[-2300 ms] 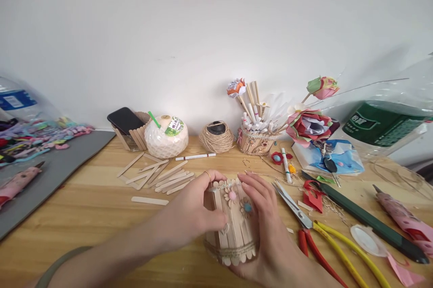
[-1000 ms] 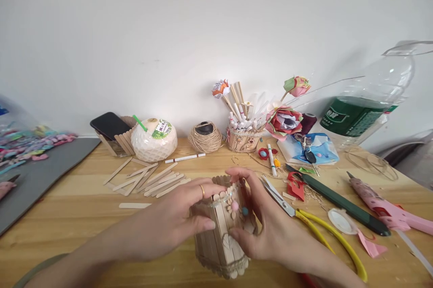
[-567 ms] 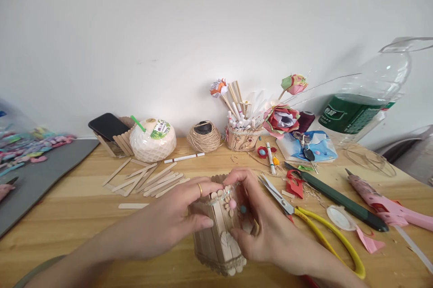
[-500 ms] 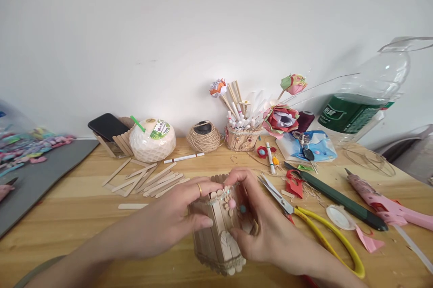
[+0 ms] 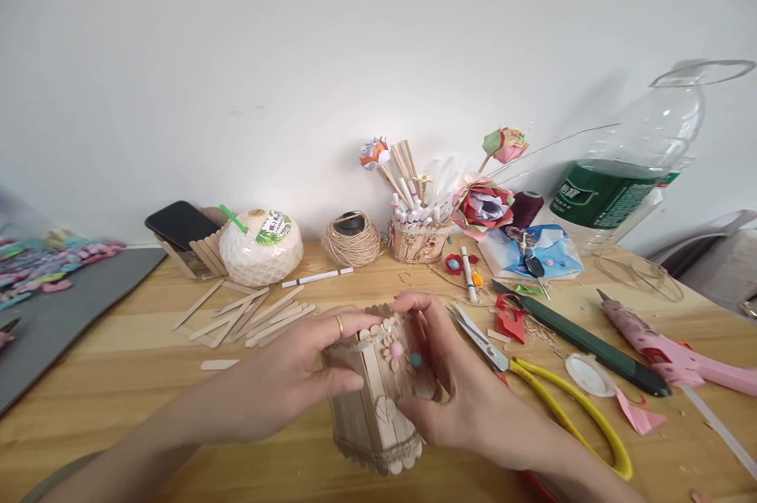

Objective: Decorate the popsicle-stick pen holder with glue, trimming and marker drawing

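Between my two hands is a craft-stick container (image 5: 370, 400), its walls made of upright wooden sticks with rounded ends. Twine runs round its lower end and a shiny trim round its upper edge. A flower with a pink pompom (image 5: 397, 350), a blue pompom (image 5: 416, 359) and a pale leaf shape (image 5: 385, 411) sit on its side. My left hand (image 5: 307, 369), a ring on one finger, grips the left side, fingers over the top edge and thumb on the wall. My right hand (image 5: 446, 385) wraps the right side, its thumb near the leaf. The container's far side is hidden.
Loose craft sticks (image 5: 254, 314) lie to the left. Yellow-handled scissors (image 5: 532, 385), a green cutter (image 5: 591, 345) and a pink glue gun (image 5: 662, 345) lie to the right. Along the wall stand a wrapped coconut (image 5: 260, 251), a twine ball (image 5: 352, 241) and a large bottle (image 5: 620, 180).
The whole view has shifted slightly, so things appear a little further left. Both hands keep their hold on the container, which seems turned or tilted only a little.
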Tool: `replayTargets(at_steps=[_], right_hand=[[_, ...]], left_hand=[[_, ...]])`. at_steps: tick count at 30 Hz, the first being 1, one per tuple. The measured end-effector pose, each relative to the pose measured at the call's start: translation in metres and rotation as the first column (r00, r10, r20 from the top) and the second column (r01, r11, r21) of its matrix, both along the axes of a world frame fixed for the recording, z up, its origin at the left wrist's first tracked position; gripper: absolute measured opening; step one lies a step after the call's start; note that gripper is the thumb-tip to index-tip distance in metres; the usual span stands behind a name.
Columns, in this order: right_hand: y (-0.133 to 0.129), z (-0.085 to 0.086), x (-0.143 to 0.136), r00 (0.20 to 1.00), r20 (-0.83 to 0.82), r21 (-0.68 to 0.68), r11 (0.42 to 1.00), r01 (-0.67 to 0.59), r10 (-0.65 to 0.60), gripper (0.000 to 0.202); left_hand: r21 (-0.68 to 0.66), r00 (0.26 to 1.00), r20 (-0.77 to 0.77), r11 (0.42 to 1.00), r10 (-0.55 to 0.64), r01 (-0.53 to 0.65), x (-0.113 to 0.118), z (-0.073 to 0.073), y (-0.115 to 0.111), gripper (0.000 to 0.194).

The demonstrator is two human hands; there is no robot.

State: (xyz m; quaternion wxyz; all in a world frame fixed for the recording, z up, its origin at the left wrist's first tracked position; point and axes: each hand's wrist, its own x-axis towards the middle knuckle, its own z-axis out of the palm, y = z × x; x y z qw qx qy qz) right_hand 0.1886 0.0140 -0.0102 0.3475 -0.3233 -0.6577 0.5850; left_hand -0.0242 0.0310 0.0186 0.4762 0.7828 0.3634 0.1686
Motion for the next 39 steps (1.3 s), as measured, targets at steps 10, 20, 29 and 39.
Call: replayTargets(at_steps=[10, 20, 29, 39], right_hand=[[0.003, 0.001, 0.002, 0.999, 0.006, -0.007, 0.999, -0.051, 0.051, 0.058], [0.000, -0.009, -0.002, 0.998, 0.041, 0.197, 0.979, 0.046, -0.055, 0.054], [0.001, -0.002, 0.001, 0.995, 0.097, 0.143, 0.990, 0.000, -0.014, 0.063], [0.002, -0.003, 0.001, 0.994, 0.107, 0.164, 0.986, 0.011, -0.029, 0.059]], left_hand=[[0.013, 1.000, 0.009, 1.000, -0.009, 0.009, 0.000, 0.002, 0.001, 0.047], [0.030, 1.000, 0.025, 1.000, -0.010, 0.009, 0.000, 0.001, 0.003, 0.047], [0.000, 0.998, 0.042, 0.999, -0.042, 0.042, 0.000, 0.001, 0.006, 0.045], [-0.005, 0.997, 0.064, 0.999, -0.047, 0.047, -0.001, 0.001, 0.006, 0.047]])
